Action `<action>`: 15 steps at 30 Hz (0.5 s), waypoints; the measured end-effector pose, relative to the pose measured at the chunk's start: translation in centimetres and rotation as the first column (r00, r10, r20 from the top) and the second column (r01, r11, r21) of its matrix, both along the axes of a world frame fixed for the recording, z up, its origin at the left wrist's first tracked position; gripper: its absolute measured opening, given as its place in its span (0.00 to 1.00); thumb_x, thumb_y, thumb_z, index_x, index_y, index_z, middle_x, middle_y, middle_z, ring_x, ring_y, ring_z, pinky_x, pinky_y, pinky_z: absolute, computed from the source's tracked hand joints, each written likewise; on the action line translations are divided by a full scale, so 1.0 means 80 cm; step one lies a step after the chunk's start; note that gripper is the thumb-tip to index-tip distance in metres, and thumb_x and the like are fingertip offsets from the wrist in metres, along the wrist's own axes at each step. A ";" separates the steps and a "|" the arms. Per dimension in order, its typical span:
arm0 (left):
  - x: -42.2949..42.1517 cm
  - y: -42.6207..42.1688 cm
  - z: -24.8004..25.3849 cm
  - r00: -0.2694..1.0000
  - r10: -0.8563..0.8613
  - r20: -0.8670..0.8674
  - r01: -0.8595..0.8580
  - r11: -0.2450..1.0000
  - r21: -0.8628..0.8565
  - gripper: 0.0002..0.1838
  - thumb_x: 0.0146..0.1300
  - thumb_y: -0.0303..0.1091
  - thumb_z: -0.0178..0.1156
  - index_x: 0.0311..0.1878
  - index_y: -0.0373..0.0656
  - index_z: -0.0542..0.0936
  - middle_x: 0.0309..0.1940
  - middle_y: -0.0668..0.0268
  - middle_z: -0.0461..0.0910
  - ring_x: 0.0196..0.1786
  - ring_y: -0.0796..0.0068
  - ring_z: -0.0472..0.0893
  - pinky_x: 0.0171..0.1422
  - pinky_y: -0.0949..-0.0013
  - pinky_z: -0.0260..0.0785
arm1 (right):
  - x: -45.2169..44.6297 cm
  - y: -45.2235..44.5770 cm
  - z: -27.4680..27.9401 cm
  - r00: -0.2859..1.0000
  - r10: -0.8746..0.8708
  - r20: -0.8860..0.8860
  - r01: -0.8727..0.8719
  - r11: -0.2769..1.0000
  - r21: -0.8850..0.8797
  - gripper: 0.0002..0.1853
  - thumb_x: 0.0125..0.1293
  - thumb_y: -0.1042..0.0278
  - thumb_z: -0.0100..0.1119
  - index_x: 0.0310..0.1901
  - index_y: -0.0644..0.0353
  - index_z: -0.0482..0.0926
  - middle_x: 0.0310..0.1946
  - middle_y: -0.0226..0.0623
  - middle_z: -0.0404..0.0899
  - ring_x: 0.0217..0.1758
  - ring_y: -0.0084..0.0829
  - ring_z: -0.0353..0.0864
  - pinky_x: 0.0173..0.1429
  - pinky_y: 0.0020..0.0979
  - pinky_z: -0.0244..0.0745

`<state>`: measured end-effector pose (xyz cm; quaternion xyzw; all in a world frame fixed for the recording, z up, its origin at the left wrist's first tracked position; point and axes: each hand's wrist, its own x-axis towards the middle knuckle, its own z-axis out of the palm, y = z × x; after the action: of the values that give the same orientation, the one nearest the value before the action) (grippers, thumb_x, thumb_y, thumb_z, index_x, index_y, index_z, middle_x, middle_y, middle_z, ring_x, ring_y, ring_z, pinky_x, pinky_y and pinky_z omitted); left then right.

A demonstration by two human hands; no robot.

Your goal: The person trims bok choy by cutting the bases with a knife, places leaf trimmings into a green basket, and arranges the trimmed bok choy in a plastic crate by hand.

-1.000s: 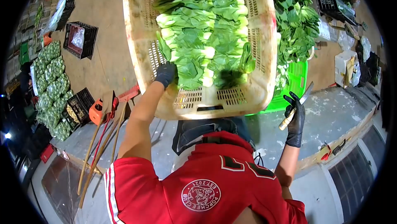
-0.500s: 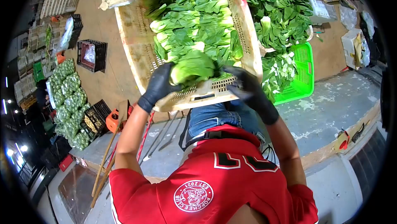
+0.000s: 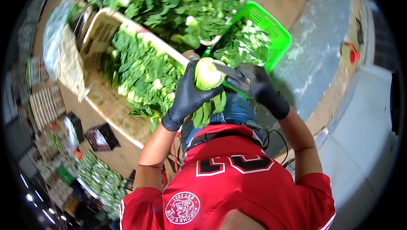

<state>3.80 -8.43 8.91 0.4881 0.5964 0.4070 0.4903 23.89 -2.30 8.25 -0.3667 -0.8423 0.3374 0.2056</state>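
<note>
My left hand (image 3: 189, 95), in a black glove, is wrapped round a head of leafy greens (image 3: 207, 78), its pale base up and its leaves hanging down. My right hand (image 3: 254, 85), also black-gloved, grips a knife (image 3: 229, 71) whose blade lies against the pale base; the handle is mostly hidden in the fingers. To the left is a cream crate (image 3: 114, 112) with rows of greens (image 3: 148, 71) in it. Just beyond my right hand, a green basket (image 3: 277, 43) holds loose leaves (image 3: 248, 45).
A large heap of leafy greens (image 3: 169, 3) lies at the top. Brown paper (image 3: 71, 62) hangs over the cream crate's far-left end. A dark crate (image 3: 101, 137) and bagged green produce (image 3: 99, 179) are at the lower left. A red object (image 3: 352, 54) lies on the right ledge.
The view has turned towards the green basket. My left hand has lifted a head of greens away from the cream crate, and my right hand has brought the knife to its base.
</note>
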 end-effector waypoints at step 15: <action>0.092 0.036 -0.026 0.924 -0.289 -0.252 0.330 0.934 0.137 0.40 0.38 0.36 0.76 0.54 0.35 0.66 0.43 0.53 0.76 0.46 0.60 0.79 0.51 0.63 0.71 | 0.137 -0.011 -0.147 0.873 -0.337 0.352 0.416 0.892 -0.177 0.11 0.56 0.61 0.59 0.24 0.59 0.75 0.21 0.43 0.75 0.26 0.45 0.76 0.31 0.41 0.70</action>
<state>11.13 -5.51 6.85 0.6613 0.5253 0.3168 0.4317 34.85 -3.18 -3.53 -0.5960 -0.7269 0.3304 0.0848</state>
